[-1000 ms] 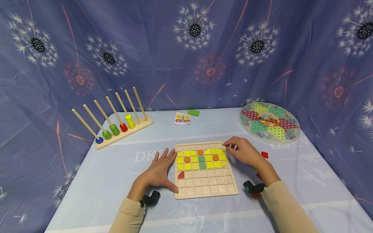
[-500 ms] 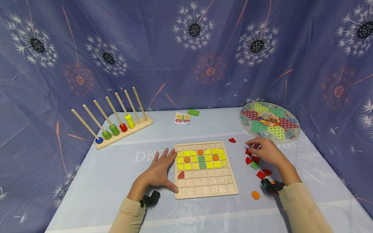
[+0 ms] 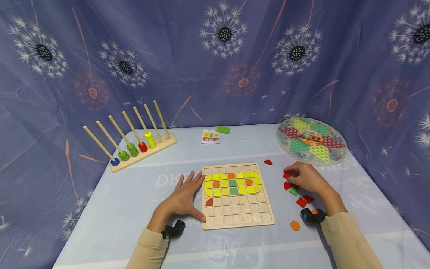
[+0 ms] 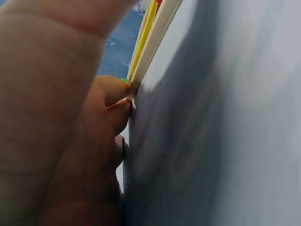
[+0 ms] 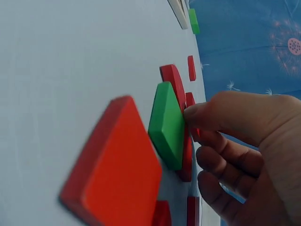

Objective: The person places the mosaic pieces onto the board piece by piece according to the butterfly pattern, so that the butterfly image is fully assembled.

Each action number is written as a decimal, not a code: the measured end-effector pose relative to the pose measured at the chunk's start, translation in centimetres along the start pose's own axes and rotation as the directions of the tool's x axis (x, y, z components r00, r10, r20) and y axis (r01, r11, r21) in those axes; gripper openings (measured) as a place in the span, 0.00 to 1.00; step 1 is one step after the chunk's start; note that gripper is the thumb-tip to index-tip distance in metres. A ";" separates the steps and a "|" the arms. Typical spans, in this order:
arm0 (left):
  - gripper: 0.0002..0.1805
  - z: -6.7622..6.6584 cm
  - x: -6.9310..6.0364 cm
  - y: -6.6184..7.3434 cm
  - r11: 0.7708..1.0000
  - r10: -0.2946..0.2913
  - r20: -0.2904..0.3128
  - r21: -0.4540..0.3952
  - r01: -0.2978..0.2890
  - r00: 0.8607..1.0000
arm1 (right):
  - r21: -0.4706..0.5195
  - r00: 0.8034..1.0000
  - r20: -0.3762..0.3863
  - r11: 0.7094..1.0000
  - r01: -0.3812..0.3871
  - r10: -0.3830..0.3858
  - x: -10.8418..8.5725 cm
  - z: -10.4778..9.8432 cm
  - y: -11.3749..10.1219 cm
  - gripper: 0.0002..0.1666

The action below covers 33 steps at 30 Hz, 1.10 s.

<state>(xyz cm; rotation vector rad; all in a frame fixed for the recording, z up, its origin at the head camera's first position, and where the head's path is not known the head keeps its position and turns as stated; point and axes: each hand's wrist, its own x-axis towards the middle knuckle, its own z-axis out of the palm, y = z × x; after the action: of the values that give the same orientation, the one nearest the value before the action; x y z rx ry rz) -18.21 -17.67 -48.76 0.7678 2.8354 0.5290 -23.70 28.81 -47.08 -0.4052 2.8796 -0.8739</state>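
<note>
In the head view, a wooden grid board (image 3: pixel 236 216) carries yellow, orange and green tiles in its upper rows and one red quarter-round tile (image 3: pixel 209 202) lower left. My left hand (image 3: pixel 183 198) lies with spread fingers along the board's left edge, the thumb at its lower left corner. To the right of the board, my right hand (image 3: pixel 307 177) pinches a red square tile (image 3: pixel 286 174) between thumb and fingers, low over the table. In the right wrist view, a green tile (image 5: pixel 167 125) and other red tiles lie beside the thumb; the fingers partly hide the held tile.
An orange disc (image 3: pixel 295 225), a red quarter-round piece (image 3: pixel 268 162) and several red tiles lie right of the board. At the back are a pattern card (image 3: pixel 211 137), a green block (image 3: pixel 223 130) and a Chinese checkers board (image 3: pixel 310 142). A peg stand with rings (image 3: pixel 144 153) stands left.
My right hand has moved right from the board's upper right corner to the loose tiles, leaving a red quarter-round piece in view, and now pinches a red square tile. The left hand stays still.
</note>
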 end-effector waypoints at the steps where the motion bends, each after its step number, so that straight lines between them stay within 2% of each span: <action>1: 0.81 0.0 0.0 0.0 1.000 -0.002 0.000 0.001 0.002 1.000 | -0.003 1.000 -0.005 1.000 0.009 -0.009 0.0 0.1 -0.1 0.19; 10: 0.82 0.1 0.1 -0.1 1.000 -0.016 0.006 0.008 0.016 1.000 | 0.019 0.998 -0.007 0.997 0.068 -0.068 0.2 1.2 -2.1 0.18; 15: 0.82 0.1 0.1 -0.1 1.000 -0.022 0.012 0.015 0.022 1.000 | 0.017 0.994 0.000 0.994 0.109 -0.109 0.3 2.0 -4.3 0.19; 20: 0.82 0.1 0.1 -0.1 1.000 -0.017 0.011 0.012 0.017 1.000 | 0.028 0.990 0.039 0.990 0.136 -0.137 0.5 3.0 -6.8 0.19; 26: 0.82 0.1 0.1 -0.1 1.000 -0.017 0.010 0.011 0.017 1.000 | 0.036 0.974 0.076 0.977 0.211 -0.213 0.7 4.3 -9.1 0.17; 33: 0.82 -0.1 0.0 0.1 1.000 -0.010 0.009 0.008 0.010 1.000 | 0.019 0.956 0.123 0.964 0.265 -0.265 0.7 5.8 -11.4 0.18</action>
<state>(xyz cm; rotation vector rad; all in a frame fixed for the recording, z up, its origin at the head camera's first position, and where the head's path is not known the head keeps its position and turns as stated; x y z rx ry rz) -18.24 -17.63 -48.67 0.7550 2.8329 0.5116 -20.86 16.42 -45.55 -0.8307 2.7493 -0.8525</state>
